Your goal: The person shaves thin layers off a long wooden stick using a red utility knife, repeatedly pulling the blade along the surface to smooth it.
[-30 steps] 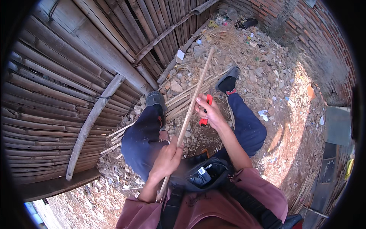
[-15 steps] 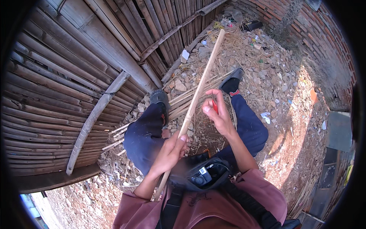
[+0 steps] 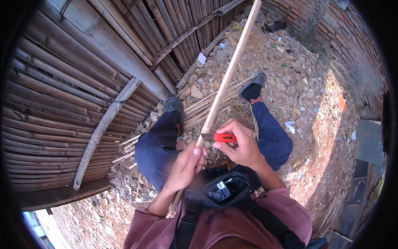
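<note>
A long, pale bamboo strip (image 3: 228,76) slants up and away from my lap toward the top of the view. My left hand (image 3: 186,165) is wrapped round it low down, thumb on top, and its lower end runs back beside my left forearm. In my right hand (image 3: 241,146) is a red utility knife (image 3: 225,137), gripped between thumb and fingers. Its blade points left and meets the strip just above my left hand. More split bamboo strips (image 3: 203,112) lie on the ground between my feet.
A bamboo slat wall (image 3: 62,112) rises on the left, braced by a curved pole (image 3: 97,141). Rubble and dry straw (image 3: 286,83) cover the ground. A brick wall (image 3: 352,37) stands at the far right. An open black pouch (image 3: 226,191) sits at my waist.
My right hand has turned and come down to the strip, bringing the knife blade against it. The strip now reaches farther up and out from my left hand.
</note>
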Motion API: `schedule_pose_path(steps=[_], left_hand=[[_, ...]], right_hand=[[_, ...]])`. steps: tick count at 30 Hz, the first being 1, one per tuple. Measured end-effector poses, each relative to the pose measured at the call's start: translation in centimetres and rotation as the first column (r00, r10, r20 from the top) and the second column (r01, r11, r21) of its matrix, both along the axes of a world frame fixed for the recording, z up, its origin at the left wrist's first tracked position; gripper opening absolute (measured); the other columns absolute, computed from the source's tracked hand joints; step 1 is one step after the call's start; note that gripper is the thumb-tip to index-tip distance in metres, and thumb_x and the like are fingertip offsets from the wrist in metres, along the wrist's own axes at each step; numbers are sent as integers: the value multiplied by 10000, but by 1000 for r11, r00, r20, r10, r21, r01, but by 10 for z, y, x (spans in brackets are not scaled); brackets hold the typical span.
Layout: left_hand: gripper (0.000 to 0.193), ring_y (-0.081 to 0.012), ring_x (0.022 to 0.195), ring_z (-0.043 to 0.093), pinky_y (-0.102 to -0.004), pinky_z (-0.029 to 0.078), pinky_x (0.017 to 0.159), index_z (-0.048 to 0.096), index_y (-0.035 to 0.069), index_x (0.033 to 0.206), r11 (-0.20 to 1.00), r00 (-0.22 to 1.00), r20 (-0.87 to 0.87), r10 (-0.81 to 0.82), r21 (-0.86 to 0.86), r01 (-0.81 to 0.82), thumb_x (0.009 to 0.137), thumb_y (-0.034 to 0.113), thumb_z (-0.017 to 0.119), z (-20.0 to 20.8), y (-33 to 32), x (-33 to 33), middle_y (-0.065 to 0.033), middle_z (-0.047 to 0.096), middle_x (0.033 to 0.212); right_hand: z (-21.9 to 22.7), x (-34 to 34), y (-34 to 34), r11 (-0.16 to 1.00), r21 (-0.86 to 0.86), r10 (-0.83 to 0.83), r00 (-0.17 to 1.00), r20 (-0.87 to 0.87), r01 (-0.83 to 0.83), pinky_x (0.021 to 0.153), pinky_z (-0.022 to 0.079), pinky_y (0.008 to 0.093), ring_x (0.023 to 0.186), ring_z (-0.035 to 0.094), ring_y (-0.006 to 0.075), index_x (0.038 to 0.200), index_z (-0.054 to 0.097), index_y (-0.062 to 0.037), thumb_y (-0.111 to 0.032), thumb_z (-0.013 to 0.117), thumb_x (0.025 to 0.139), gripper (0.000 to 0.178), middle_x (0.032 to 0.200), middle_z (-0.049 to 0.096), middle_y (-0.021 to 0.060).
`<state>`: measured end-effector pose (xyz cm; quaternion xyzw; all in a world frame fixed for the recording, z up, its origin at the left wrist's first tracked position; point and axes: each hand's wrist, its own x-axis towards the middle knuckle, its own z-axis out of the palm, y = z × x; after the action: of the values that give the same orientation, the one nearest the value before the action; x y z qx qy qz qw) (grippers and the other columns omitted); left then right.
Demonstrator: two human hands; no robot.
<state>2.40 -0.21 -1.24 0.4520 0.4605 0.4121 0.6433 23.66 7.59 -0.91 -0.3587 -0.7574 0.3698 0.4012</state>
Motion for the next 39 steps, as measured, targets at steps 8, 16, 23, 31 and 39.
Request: schedule_pose_path(steps=[8,16,23,31,39], left_hand=[[440,-41,601,373,-223,297,538,647,31,1221,996,994,75,81,-52,-77,1177,387,393,5,-4,3,59,434,733],[328,-15,570,372,-212,269,511,673,31,1198,989,988,63,140,-44,-138,1162,294,480,10,-8,11,68,463,703],[340,-18,568,369,-225,268,521,688,16,1122,988,987,18,157,8,-157,1161,282,479,11,-11,14,66,458,654],[355,-21,573,382,-230,285,533,686,13,1077,983,983,-1,182,3,-182,1166,273,463,8,-18,10,53,475,662],[390,-9,504,297,-221,220,457,639,1,1084,995,995,-63,83,64,-79,1175,318,431,0,-39,6,71,402,644]], right_hand=[[-4,-4,-3,978,198,-68,998,-15,70,646,599,353,747,769,266,1030,705,-36,-190,885,850,297,877,741,109],[-1,-3,-3,955,273,-105,994,-43,112,597,573,352,684,743,265,984,750,-39,-181,908,796,284,812,721,90],[7,-1,-1,912,382,-142,989,-43,148,546,538,342,617,702,239,961,765,-47,-202,936,760,306,763,699,64],[6,0,5,886,441,-149,989,-13,139,525,520,323,589,679,210,957,769,-62,-225,945,752,315,755,697,38],[-4,39,68,773,103,-570,757,-319,625,670,524,251,772,681,93,959,651,7,-120,799,976,195,856,729,98]])
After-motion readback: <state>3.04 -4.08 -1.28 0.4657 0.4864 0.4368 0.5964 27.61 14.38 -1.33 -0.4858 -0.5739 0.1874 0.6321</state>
